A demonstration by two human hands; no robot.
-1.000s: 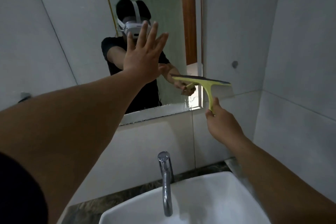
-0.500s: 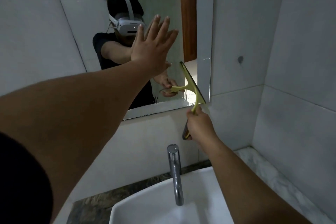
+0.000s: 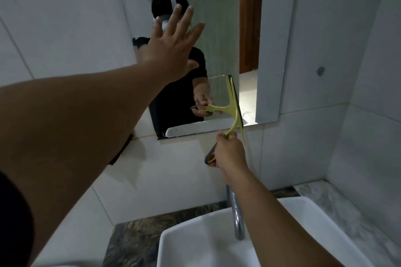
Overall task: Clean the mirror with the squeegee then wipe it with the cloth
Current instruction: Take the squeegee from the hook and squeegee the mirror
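The wall mirror (image 3: 214,28) hangs above the sink and reflects a person in a black shirt. My right hand (image 3: 230,151) grips the handle of a yellow-green squeegee (image 3: 234,104). Its blade stands nearly upright against the glass near the mirror's lower right part. My left hand (image 3: 171,50) is raised in front of the mirror with fingers spread and straight; whether the palm touches the glass I cannot tell. No cloth is in view.
A white sink basin (image 3: 195,245) with a chrome tap (image 3: 235,212) sits below, on a dark marbled counter (image 3: 138,238). White tiled walls close in on the right, forming a corner. A dark object (image 3: 121,149) shows behind my left forearm.
The squeegee blade has turned from lying level by the mirror's right edge to standing nearly upright on the glass. My right hand dropped lower. My left hand stayed raised and spread.
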